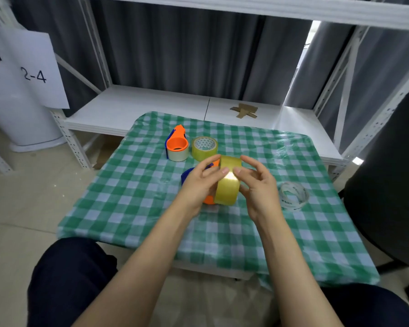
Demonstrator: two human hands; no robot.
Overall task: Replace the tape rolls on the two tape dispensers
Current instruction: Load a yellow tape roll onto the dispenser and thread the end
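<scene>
Left hand point(200, 185) grips first dispenser point(187, 175) over the table point(151, 208), right hand point(257, 187) curls round fresh yellow roll point(228, 185), apparently seating it; second dispenser point(177, 142), old roll point(178, 156) on, sits beside spare roll point(204, 147); about half left.

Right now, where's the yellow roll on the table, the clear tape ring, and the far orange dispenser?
yellow roll on the table point(200, 154): head view, outer side wall.
clear tape ring point(293, 205): head view, near rim.
far orange dispenser point(180, 131): head view, orange handle.
</scene>
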